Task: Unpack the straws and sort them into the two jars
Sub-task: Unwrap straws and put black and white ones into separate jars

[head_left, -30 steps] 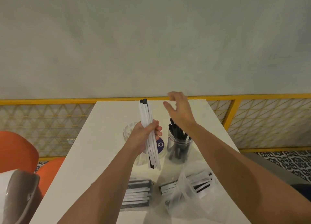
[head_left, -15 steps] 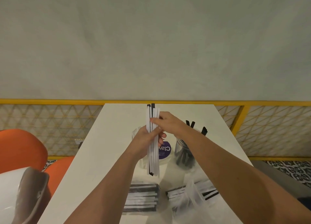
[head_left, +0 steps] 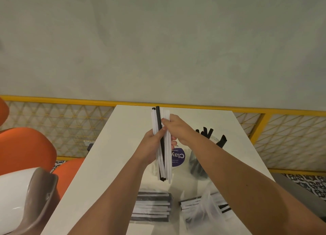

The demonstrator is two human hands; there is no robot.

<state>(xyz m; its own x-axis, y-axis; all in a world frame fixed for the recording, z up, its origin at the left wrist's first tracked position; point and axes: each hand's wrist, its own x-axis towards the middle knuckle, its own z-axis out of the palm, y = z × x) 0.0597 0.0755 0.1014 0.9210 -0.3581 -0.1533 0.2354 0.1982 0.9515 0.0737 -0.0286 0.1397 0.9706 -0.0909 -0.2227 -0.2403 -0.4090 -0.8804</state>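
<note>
In the head view, a bundle (head_left: 161,143) of white and black straws is gripped upright by the left hand (head_left: 151,146), closed around its middle, above the table (head_left: 109,146). One black straw (head_left: 159,122) is pinched near its top by the right hand (head_left: 173,127). Behind the bundle, a labelled jar (head_left: 178,158) is mostly hidden. Right of it, a jar of black straws (head_left: 199,164) is partly covered by the right forearm. Below the bundle, two packs (head_left: 151,208) are blurred.

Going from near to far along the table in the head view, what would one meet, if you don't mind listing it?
Flat pack of straws → jar with the purple label → bundle of straws held upright in the left hand → yellow railing.
</note>
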